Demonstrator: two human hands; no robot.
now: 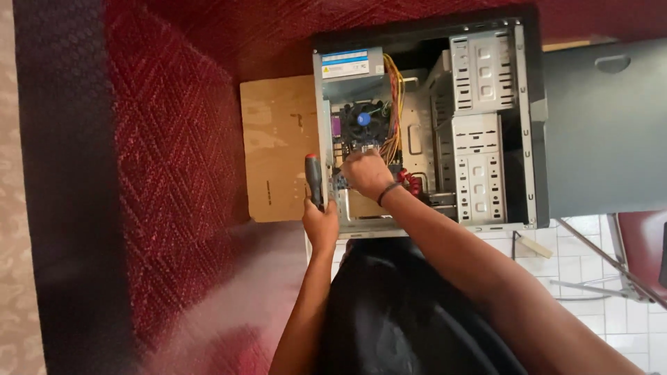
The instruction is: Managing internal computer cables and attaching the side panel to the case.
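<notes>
**Inside the open case**

My left hand (321, 226) has its fingers wrapped around a screwdriver with a black handle and red cap (314, 180), held upright just beside the rim of the open grey metal computer case (528, 139). My right hand (366, 173), a dark band at the wrist, reaches into the case with fingers curled down onto the board; whether they pinch anything I cannot tell. Past it sit a black round cooler fan with a blue centre (363, 119) and a bundle of yellow wires (396, 104). A flat brown cardboard sheet (278, 146) lies on the red woven worktop (174, 139).
</notes>
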